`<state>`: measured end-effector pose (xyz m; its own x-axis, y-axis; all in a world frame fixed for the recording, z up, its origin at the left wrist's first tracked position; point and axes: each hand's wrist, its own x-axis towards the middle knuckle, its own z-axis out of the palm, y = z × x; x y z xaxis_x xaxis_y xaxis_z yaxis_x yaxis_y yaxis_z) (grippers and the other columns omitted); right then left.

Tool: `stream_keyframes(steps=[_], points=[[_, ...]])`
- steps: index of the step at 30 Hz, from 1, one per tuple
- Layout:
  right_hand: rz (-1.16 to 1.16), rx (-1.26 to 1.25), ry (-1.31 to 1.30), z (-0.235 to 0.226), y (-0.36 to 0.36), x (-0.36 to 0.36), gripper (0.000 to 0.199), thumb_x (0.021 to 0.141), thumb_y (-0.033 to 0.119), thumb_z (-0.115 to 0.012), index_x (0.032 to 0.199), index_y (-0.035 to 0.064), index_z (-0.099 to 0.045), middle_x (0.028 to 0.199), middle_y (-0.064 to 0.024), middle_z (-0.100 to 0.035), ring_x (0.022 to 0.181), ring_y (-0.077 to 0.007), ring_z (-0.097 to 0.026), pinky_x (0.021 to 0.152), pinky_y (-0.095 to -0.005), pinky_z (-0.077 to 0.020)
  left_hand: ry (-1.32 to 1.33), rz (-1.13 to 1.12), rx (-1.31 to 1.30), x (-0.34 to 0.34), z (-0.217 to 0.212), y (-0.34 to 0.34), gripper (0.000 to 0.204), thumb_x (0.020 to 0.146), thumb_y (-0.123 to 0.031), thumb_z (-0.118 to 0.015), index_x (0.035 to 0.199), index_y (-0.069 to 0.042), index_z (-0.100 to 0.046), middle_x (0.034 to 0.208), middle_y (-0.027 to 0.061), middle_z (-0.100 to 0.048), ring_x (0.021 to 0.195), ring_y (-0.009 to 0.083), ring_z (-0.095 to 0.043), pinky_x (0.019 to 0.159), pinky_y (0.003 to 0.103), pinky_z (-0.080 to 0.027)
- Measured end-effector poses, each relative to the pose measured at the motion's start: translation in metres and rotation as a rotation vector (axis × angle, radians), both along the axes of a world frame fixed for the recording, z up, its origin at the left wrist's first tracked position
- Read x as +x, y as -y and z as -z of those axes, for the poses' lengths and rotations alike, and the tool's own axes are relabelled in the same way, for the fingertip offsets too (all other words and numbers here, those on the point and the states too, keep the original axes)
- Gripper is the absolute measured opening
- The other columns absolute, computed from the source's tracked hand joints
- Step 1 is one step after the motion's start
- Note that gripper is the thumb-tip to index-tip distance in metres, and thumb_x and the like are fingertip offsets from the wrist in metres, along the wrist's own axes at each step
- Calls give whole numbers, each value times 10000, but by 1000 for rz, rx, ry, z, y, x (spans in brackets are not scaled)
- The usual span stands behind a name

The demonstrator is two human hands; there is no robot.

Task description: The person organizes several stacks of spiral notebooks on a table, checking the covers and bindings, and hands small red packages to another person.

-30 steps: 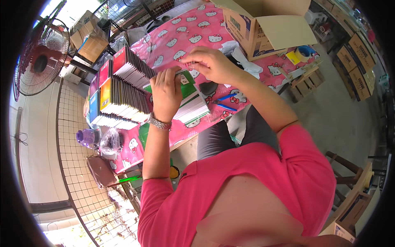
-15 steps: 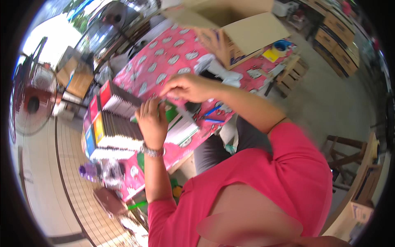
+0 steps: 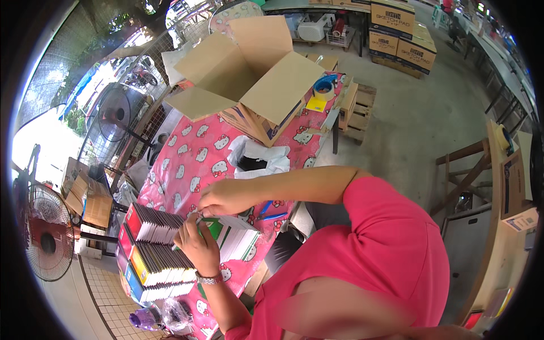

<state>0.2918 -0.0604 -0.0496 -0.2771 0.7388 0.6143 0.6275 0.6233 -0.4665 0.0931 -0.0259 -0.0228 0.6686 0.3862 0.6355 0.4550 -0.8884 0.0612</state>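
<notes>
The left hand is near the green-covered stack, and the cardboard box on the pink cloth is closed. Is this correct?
No: the cardboard box is open, its flaps spread, as the head view shows. The left hand is near the green-covered stack.

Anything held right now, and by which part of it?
Can't tell: the left hand and right hand are close together by the green-covered notebook, hiding any hold.

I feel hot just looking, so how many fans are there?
2: a reddish fan at the far left, and a dark fan higher in the picture, farther back. More may be hidden.
</notes>
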Motion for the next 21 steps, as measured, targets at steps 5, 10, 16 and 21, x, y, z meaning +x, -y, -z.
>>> stream_keyframes(steps=[5, 10, 16, 21], points=[[-78, -222, -105, -32, 15, -2, 397, 944, 170, -582, 1310, 98, -445, 900, -125, -650, 853, -263, -666, 662, -388, -535, -21, -15, 33, -4, 5, -3, 217, 895, -140, -592, 1085, -40, -557, 933, 126, -598, 927, 331, -564, 860, 443, -365], [-27, -652, -577, 27, -51, 5, 429, 1021, 250, -455, 1411, 88, -378, 875, -188, -673, 753, -254, -701, 559, -367, -543, -21, -77, -38, -21, 7, -5, 181, 922, -160, -584, 1060, -43, -570, 924, 126, -612, 899, 328, -561, 861, 437, -371], [597, -842, 204, 210, -57, -34, 688, 928, 462, -524, 1477, 83, -356, 1490, -225, -339, 1356, -478, -326, 1044, -673, -291, -8, -73, -84, -11, 7, -10, 157, 965, -182, -525, 983, -44, -599, 869, 119, -631, 865, 318, -574, 856, 421, -373], [632, -598, 370, 234, -37, -41, 789, 907, 645, -450, 1477, 105, -374, 1560, -201, -255, 1441, -480, -149, 1130, -642, -128, 20, -33, -23, -15, 9, -8, 131, 945, -156, -552, 962, -30, -587, 885, 114, -635, 858, 315, -579, 871, 412, -376]])
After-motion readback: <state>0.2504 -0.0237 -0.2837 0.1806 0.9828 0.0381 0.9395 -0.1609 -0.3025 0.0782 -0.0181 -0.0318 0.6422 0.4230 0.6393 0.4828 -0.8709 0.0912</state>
